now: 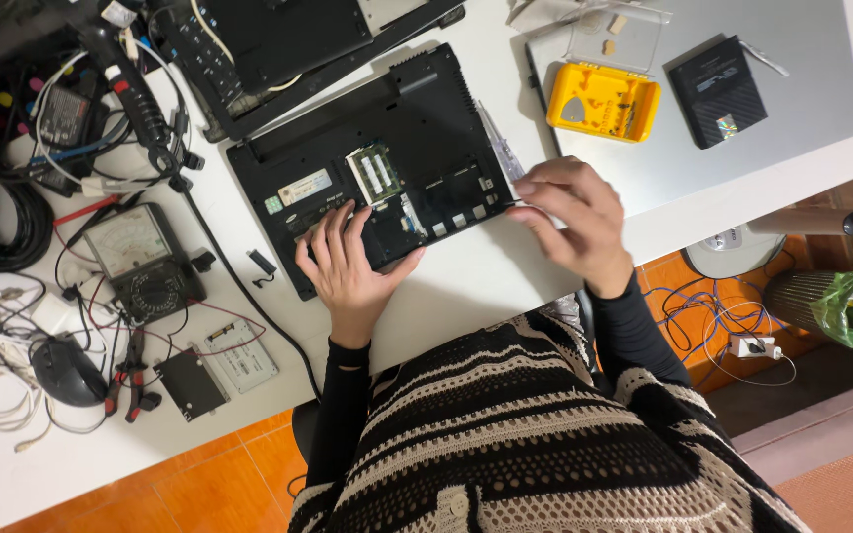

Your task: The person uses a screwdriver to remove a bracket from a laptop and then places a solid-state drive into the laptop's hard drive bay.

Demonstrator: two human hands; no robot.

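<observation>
We brace the upturned black laptop (377, 168) on the white tabletop (476, 286), left hand (348, 266) flat and open on its exposed bay, right hand (575, 217) pinching a slim tool at its edge, apparently mid-disassembly, where careful prying seems needed next.

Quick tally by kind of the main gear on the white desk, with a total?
Laptops or laptop bodies: 3 (opened black base, black one behind, silver one)
Yellow parts box: 1
Analog multimeter: 1
Computer mouse: 1
Loose drives: 2
Total: 8
</observation>
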